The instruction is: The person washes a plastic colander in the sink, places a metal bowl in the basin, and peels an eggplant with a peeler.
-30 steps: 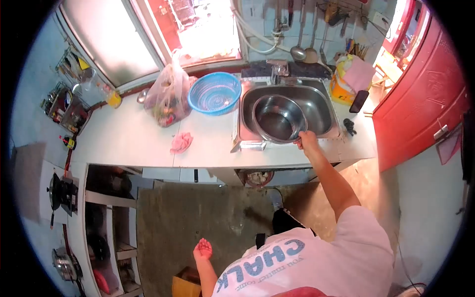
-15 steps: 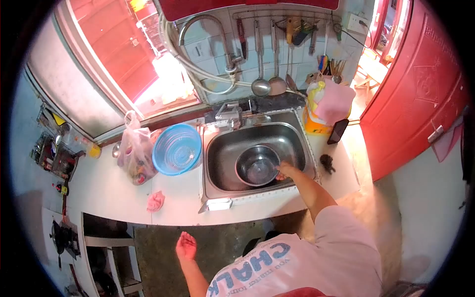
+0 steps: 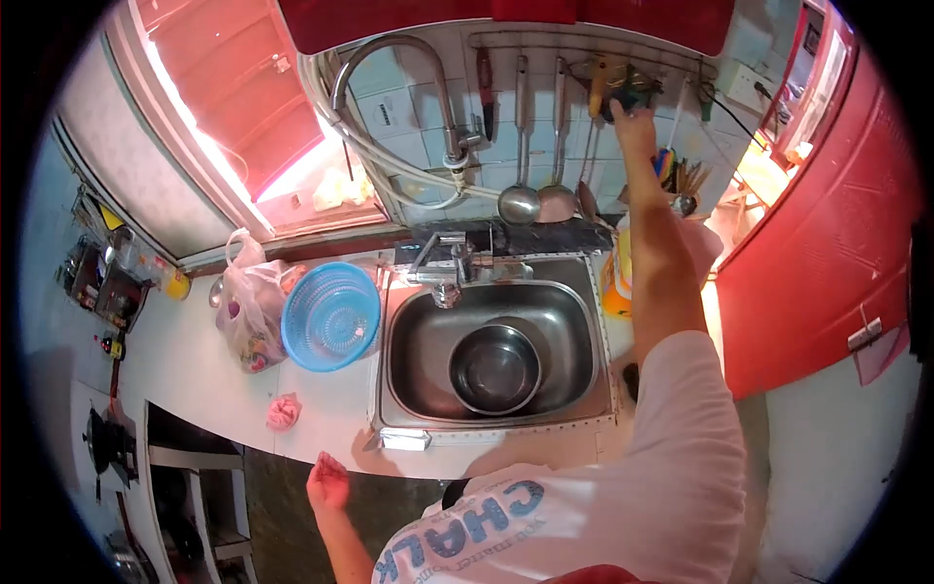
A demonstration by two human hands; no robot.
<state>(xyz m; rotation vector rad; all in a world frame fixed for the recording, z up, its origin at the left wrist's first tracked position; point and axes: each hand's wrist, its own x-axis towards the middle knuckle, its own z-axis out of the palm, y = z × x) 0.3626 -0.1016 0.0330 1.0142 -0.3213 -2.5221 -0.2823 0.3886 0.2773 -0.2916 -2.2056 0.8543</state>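
My right hand (image 3: 634,128) is raised to the utensil rail on the tiled wall. Its fingers reach a dark hanging item (image 3: 632,90) beside a yellow-handled tool (image 3: 597,90); whether they grip anything is unclear. Low in front of the counter edge, my left hand (image 3: 329,482) holds nothing, palm up with loosely bent fingers. A round metal basin (image 3: 495,370) rests inside the steel sink (image 3: 418,336), apart from both hands. The faucet (image 3: 446,282) stands behind the sink.
A blue plastic basket (image 3: 331,316), a plastic bag (image 3: 255,316) with things inside and a crumpled pink cloth (image 3: 283,412) lie left of the sink. A ladle (image 3: 519,202) and a spatula (image 3: 557,202) hang on the wall. A red door (image 3: 827,302) stands right.
My right hand has let go of the basin's rim and risen to the hanging utensils. The basin stays in the sink. My left hand remains low in front of the counter.
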